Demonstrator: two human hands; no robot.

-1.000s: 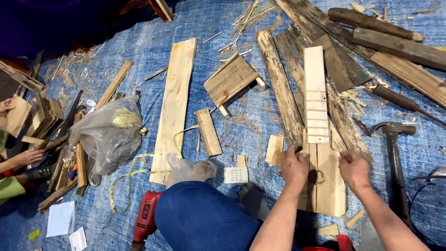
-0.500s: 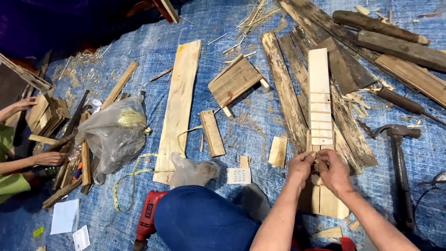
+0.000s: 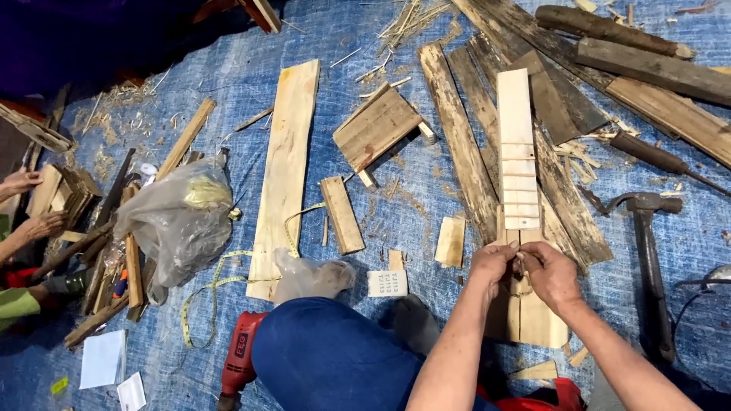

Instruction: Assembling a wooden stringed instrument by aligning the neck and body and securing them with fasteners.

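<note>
Both of my hands have drawn together since a second ago, when they rested apart on the lower part of the pale slotted plank [image 3: 517, 152]; now they meet just below its row of cut notches. My left hand [image 3: 491, 262] and my right hand [image 3: 550, 275] are touching at the fingertips, each grip pinched together on something small between them, too small and too hidden by my fingers to tell what it is. The plank lies lengthwise away from me on the blue tarp [image 3: 228, 84], resting over dark weathered boards [image 3: 457, 137], and its wider lower end [image 3: 537, 323] shows under my wrists.

A claw hammer [image 3: 651, 259] lies just to the right of my right hand, well clear of it. A small wood offcut [image 3: 451, 241] sits near my left hand. My knee in blue trousers [image 3: 335, 358] is in the foreground, with a red power drill [image 3: 240, 361] beside it. Farther left are a long pale board [image 3: 285, 167], a yellow tape measure [image 3: 213, 285] and a clear plastic bag [image 3: 183, 221]. Another person's hands [image 3: 34, 205] work among wood scraps at the far left edge.
</note>
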